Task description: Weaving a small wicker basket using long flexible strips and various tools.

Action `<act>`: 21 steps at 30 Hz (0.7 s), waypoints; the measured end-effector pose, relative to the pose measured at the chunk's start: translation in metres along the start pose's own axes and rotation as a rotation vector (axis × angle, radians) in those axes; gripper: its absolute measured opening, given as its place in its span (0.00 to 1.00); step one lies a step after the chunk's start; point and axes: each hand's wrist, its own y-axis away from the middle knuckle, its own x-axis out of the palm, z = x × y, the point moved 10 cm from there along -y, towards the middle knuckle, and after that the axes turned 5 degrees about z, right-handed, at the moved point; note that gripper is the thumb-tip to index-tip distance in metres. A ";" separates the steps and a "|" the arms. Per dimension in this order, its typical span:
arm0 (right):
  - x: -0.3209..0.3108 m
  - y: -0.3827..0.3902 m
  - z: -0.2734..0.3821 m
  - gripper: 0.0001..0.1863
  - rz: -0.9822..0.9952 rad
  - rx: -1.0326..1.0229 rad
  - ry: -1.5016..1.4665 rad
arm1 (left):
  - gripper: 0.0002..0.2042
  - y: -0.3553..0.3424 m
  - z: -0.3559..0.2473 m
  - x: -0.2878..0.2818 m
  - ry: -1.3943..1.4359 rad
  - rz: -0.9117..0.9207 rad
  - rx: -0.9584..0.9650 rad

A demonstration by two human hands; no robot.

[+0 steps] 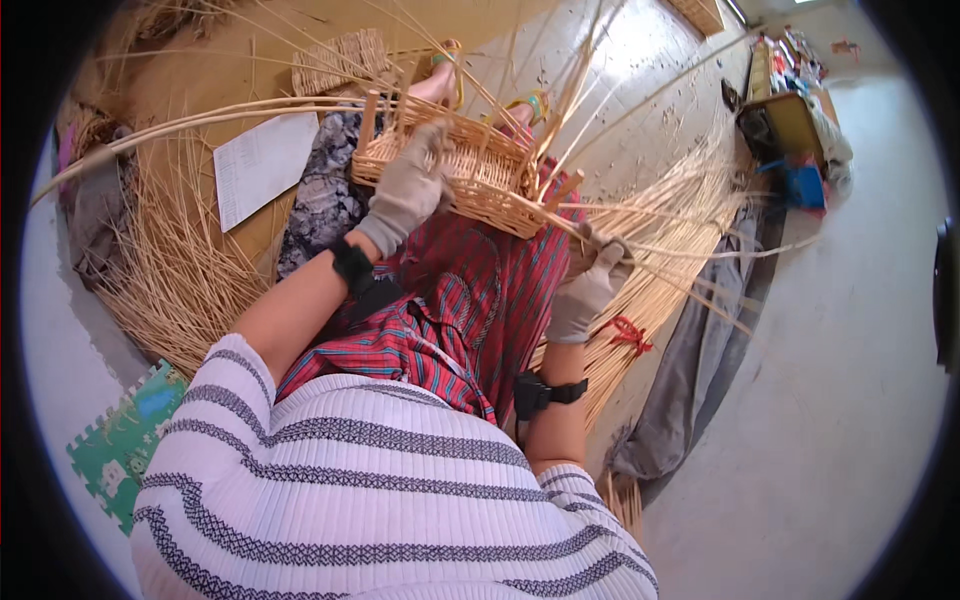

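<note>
Wicker basket [492,206] walls are woven, protruding reeds [563,222] still unfinished; left hand [408,190] clasps its side, right hand [588,288] pinches reeds.

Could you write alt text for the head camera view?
A wicker basket with long loose strands sits over a plaid-covered lap, gloved left hand on it, gloved right hand beyond its right end; a red-tied straw bundle lies at right.

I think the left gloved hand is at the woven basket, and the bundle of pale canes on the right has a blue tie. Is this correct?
The tie is red, not blue, as the head view shows. The left gloved hand is indeed at the woven basket, and the bundle of pale canes is on the right.
</note>
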 end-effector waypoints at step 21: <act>0.107 -0.144 0.061 0.11 0.333 -0.064 0.486 | 0.21 -0.029 0.038 0.101 -0.416 0.312 -0.383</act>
